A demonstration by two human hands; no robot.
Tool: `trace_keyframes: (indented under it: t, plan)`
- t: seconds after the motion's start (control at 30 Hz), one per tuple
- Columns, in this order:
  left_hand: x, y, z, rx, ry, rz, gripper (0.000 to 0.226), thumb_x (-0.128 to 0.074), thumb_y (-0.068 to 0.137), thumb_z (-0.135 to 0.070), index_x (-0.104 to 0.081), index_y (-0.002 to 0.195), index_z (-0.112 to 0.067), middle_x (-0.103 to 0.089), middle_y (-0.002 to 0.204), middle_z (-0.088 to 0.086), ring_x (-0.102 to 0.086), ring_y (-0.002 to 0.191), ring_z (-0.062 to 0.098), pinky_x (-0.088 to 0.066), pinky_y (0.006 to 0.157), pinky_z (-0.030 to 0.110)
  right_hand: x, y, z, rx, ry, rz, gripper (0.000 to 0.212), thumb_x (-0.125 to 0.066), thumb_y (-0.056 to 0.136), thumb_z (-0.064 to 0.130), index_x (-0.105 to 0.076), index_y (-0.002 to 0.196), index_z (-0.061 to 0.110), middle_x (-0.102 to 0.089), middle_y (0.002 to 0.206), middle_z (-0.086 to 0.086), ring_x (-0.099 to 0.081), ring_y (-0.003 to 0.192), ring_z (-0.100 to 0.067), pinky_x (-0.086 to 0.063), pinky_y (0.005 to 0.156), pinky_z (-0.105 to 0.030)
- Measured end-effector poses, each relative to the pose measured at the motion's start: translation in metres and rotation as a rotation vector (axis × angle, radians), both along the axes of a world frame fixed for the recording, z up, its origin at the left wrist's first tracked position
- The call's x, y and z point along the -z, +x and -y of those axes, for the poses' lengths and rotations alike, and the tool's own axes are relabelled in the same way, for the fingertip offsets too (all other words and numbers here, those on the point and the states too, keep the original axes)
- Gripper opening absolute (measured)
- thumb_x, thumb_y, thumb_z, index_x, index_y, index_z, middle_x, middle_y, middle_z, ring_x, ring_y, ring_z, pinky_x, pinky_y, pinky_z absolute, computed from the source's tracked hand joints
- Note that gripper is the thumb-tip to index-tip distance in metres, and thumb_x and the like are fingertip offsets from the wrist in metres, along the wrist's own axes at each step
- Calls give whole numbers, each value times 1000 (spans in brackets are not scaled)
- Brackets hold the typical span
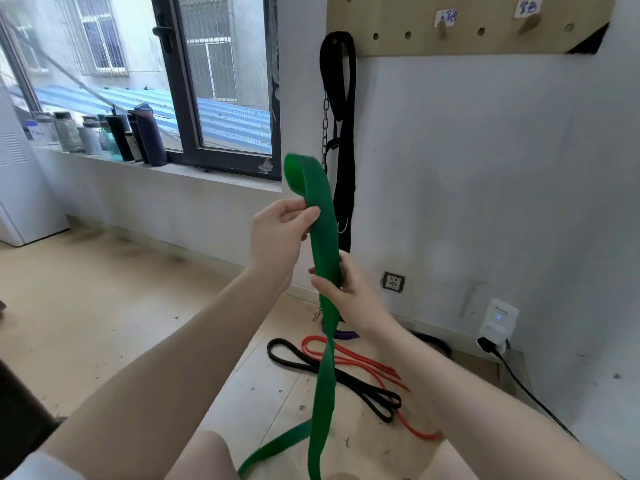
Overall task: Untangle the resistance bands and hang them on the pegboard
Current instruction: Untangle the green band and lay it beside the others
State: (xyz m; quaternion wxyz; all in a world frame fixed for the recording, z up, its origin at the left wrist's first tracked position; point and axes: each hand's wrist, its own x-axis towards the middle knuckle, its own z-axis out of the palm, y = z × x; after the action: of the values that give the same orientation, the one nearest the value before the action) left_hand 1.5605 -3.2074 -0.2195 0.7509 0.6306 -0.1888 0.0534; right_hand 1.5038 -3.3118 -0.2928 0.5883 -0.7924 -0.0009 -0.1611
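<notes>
— Where's the green band (325, 237)?
— Raised below the pegboard (467, 26); left hand (277, 237) pinches its top loop, right hand (349, 289) fingers curl round it lower down.

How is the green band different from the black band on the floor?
The green band is wide and flat, held up by the left hand and right hand; the black band is narrow and lies on the floor. Both are loops not yet hung.
</notes>
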Motion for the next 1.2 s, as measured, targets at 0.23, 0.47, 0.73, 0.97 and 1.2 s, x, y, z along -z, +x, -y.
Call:
trace_keyframes:
  t: [0.23, 0.47, 0.73, 0.97, 1.2]
  plan:
    - [-31, 13, 1, 33, -59, -86, 15, -57, 90, -21, -61, 101, -11, -69, 93, 1, -64, 87, 12, -49, 86, 29, -48, 10, -10, 190, 83, 211, 36, -58, 89, 14, -43, 121, 20, -59, 106, -2, -62, 87, -15, -55, 71, -31]
    - [5, -9, -16, 318, 71, -143, 28, -46, 94, -28, -62, 106, -9, -70, 92, 3, -66, 83, 17, -53, 82, 34, -140, 30, -3, 114, 552, 266, 39, -55, 90, 5, -43, 128, 5, -59, 111, -9, -60, 78, -19, -58, 61, -29]
    - [-7, -15, -18, 109, 138, 128, 22, -58, 87, -2, -60, 102, -18, -71, 93, 2, -69, 73, 14, -59, 67, 29, -162, 52, -10, 57, 667, 284, 25, -51, 92, -1, -47, 116, 4, -61, 96, -7, -63, 68, -20, -57, 65, -32]
    - [-36, 3, -19, 16, 23, 55, 18, -61, 85, -2, -59, 93, -18, -71, 84, -1, -68, 70, 12, -58, 67, 28, -100, 30, -8, 123, 52, 114, 42, -47, 94, 39, -43, 130, 17, -57, 117, 4, -59, 94, -7, -49, 91, -37]
    - [-69, 18, 8, 82, -107, -65, 18, -47, 94, -5, -65, 88, -7, -67, 86, 11, -64, 83, 24, -55, 82, 41, -78, 23, -14, 35, -53, 286, 38, -52, 92, 20, -37, 124, 35, -58, 118, 4, -58, 106, -11, -51, 92, -38]
